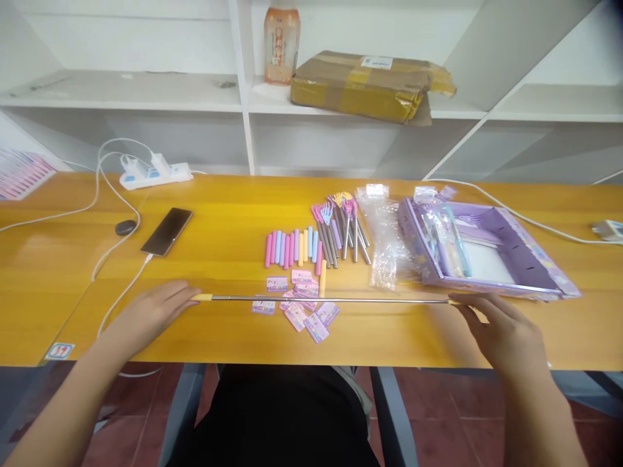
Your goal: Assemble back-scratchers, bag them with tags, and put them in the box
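A telescopic back scratcher (335, 299), drawn out long, stretches level between my two hands above the table. Its yellow grip is pinched in the fingers of my left hand (158, 310). At the other end, my right hand (501, 327) closes on the yellow tip, mostly hidden by the fingers. Small printed cards (295, 316) lie scattered beneath the rod. Behind them is a row of pink, blue, purple and yellow handle tubes (287, 249), with one yellow tube (322, 279) apart in front. Collapsed metal rods with coloured hand-shaped heads (348, 224) are piled to their right.
Clear plastic bags (382, 240) lie beside a purple display box (540, 282) holding packaged scratchers. On the left are a phone (167, 231) on a cable, a black oval object (125, 227) and a power strip (156, 174). Shelves behind hold a bottle (282, 45) and a taped carton (355, 84).
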`<state>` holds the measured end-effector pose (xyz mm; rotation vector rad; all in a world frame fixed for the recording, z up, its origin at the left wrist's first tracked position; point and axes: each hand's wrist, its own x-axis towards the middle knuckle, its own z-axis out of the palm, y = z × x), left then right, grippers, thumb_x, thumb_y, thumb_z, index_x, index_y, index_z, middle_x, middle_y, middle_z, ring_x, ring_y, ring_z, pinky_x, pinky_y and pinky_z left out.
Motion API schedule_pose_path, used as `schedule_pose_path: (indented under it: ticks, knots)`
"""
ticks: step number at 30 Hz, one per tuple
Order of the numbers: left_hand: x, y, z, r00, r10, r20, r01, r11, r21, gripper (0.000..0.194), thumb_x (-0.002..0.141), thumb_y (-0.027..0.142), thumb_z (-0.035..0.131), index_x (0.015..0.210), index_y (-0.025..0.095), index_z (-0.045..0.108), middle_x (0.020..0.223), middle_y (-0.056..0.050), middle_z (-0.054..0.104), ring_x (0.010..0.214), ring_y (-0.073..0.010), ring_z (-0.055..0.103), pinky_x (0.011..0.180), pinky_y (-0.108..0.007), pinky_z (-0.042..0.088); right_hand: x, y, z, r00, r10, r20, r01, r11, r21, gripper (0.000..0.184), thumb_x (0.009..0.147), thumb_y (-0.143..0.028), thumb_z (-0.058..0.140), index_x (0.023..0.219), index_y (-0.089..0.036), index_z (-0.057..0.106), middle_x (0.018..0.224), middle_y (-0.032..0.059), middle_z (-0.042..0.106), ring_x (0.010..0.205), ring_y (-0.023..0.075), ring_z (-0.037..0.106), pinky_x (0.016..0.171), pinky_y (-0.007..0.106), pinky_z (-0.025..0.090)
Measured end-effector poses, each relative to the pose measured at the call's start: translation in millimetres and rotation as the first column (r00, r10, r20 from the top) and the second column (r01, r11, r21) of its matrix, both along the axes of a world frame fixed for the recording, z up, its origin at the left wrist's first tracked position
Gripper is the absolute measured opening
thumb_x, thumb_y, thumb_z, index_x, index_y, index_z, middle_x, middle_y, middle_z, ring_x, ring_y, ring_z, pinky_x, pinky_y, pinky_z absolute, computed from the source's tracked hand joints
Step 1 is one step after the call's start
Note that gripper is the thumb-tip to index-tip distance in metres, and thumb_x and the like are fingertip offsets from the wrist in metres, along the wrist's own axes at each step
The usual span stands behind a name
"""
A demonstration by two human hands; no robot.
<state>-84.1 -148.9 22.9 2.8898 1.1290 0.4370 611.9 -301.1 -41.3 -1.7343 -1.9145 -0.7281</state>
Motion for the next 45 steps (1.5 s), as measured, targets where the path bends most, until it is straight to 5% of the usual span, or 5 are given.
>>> schedule_pose_path:
  ticks: [16, 23, 27, 33, 45]
  knots:
    - [1, -13, 9.0, 0.986, -0.13, -0.102, 0.161, 0.89, 0.426, 0.031, 0.11, 0.009, 0.044, 0.125, 0.022, 0.068, 0.099, -0.005, 0.075, 0.086, -0.0208, 0.072, 0.082, -0.034, 0.057, -20, -21, 26.0, 0.993, 0.061, -0.097, -0.069, 0.995, -0.075, 0.009, 0.103, -0.019, 0.074, 0.106, -0.027, 0.078, 0.096, -0.0005, 0.082, 0.079, 0.0135, 0.08, 0.07, 0.022, 0.058]
    - [121, -47, -24.9, 0.983, -0.182, -0.03, 0.183, 0.936, 0.302, 0.017, 0.11, 0.014, 0.055, 0.118, 0.014, 0.07, 0.095, -0.007, 0.074, 0.083, -0.0208, 0.069, 0.073, -0.034, 0.057, -166, 29, 33.9, 0.891, 0.373, -0.258, -0.407, 0.909, -0.094, 0.023, 0.107, -0.008, 0.06, 0.119, -0.021, 0.074, 0.11, 0.0075, 0.08, 0.099, 0.0203, 0.078, 0.086, 0.032, 0.061]
    - [167, -51, -28.0, 0.991, -0.133, -0.008, 0.131, 0.96, 0.247, 0.019, 0.114, 0.019, 0.051, 0.109, 0.014, 0.069, 0.089, -0.005, 0.069, 0.075, -0.019, 0.065, 0.063, -0.033, 0.05, -243, 51, 38.5, 0.87, 0.434, -0.234, -0.481, 0.852, -0.206, 0.028, 0.106, -0.002, 0.052, 0.117, -0.017, 0.073, 0.103, 0.0082, 0.079, 0.091, 0.0202, 0.074, 0.072, 0.031, 0.055]
    - [156, -39, -15.8, 0.991, -0.13, -0.024, 0.132, 0.983, 0.127, 0.023, 0.117, 0.023, 0.045, 0.117, 0.014, 0.066, 0.103, -0.007, 0.072, 0.085, -0.0196, 0.069, 0.069, -0.032, 0.053, -240, 52, 35.8, 0.851, 0.436, -0.292, -0.506, 0.828, -0.241, 0.016, 0.11, -0.012, 0.057, 0.11, -0.019, 0.072, 0.096, 0.0057, 0.075, 0.085, 0.0181, 0.07, 0.069, 0.031, 0.049]
    - [150, -66, -37.7, 0.991, -0.077, 0.112, 0.087, 0.992, -0.086, 0.022, 0.115, 0.027, 0.051, 0.126, 0.019, 0.068, 0.103, -0.008, 0.069, 0.093, -0.0238, 0.068, 0.081, -0.038, 0.056, -242, 47, 37.0, 0.788, 0.468, -0.401, -0.6, 0.729, -0.328, 0.023, 0.109, -0.014, 0.057, 0.119, -0.023, 0.075, 0.098, 0.0069, 0.076, 0.089, 0.0212, 0.072, 0.076, 0.034, 0.057]
